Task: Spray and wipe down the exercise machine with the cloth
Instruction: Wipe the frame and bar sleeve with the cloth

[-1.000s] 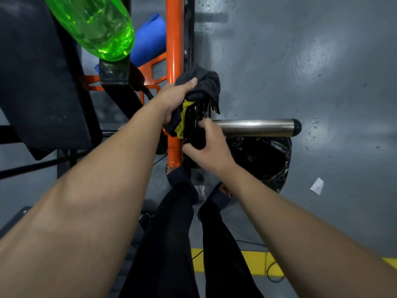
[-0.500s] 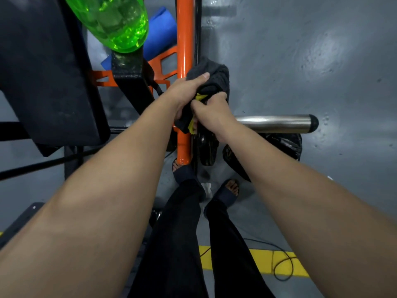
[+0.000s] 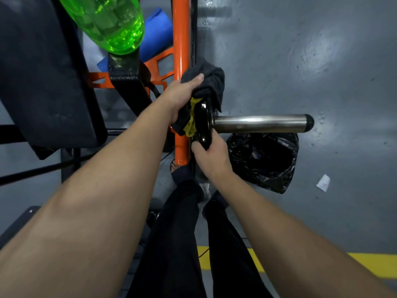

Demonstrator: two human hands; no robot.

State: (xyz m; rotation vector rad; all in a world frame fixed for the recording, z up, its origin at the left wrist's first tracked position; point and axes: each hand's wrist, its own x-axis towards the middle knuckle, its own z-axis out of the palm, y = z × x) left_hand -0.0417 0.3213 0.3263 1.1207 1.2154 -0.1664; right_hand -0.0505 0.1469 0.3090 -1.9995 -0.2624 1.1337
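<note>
Cloth [image 3: 211, 82]; right hand [image 3: 211, 157] lower on plate [image 3: 204, 125]

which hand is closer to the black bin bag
Right. The right hand grips the disc at its lower edge, right beside the bag. The left hand holds the cloth on the disc's upper part, across the steel bar from the bag.

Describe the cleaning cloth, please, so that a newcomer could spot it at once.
Find the machine's upright orange post and the shiny steel bar jutting beside it. Where they meet, the left hand grips a bunched cloth draped over a black disc. It is soft dark grey with yellow showing, unlike the glossy black bag below.
</note>
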